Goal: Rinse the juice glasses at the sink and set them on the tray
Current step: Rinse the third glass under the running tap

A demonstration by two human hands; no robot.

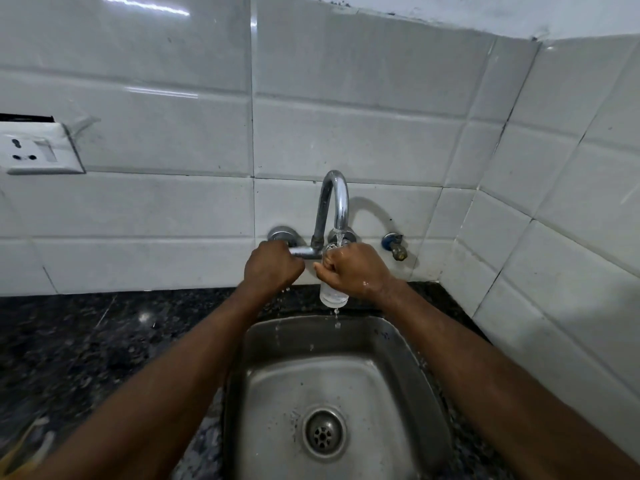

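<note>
My right hand (356, 268) grips a small clear juice glass (333, 295) upright under the chrome tap spout (337, 202). Water runs from the spout into the glass, and drops fall from its base into the steel sink (398, 382). Most of the glass is hidden by my fingers; only its bottom shows. My left hand (272, 265) is curled round the tap's left handle (282, 235) on the wall. No tray is in view.
A dark speckled stone counter (104, 341) surrounds the sink. White tiled walls stand behind and to the right. A small brass-and-blue valve (394, 245) sticks out right of the tap. A wall socket (38, 150) sits at far left.
</note>
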